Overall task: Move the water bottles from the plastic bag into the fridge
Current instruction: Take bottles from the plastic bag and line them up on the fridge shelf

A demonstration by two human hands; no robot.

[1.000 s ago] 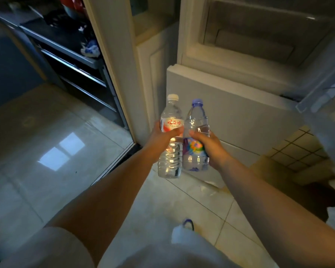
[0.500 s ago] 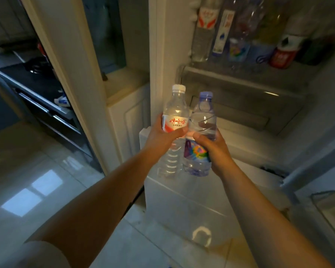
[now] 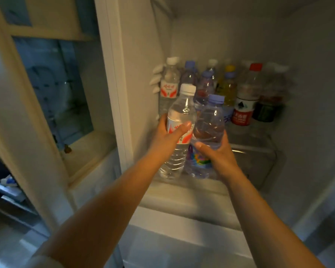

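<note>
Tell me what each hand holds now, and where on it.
Left hand grips the white-capped bottle around its labelled middle; right hand grips the purple-capped bottle around its middle.

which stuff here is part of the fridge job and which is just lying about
Job: white-cap bottle in the left hand; purple-cap bottle in the right hand; fridge shelf.

Lying about: bottles already shelved; glass-fronted cabinet.

Rear bottles (image 3: 273, 88) blurred; labels unreadable.
</note>
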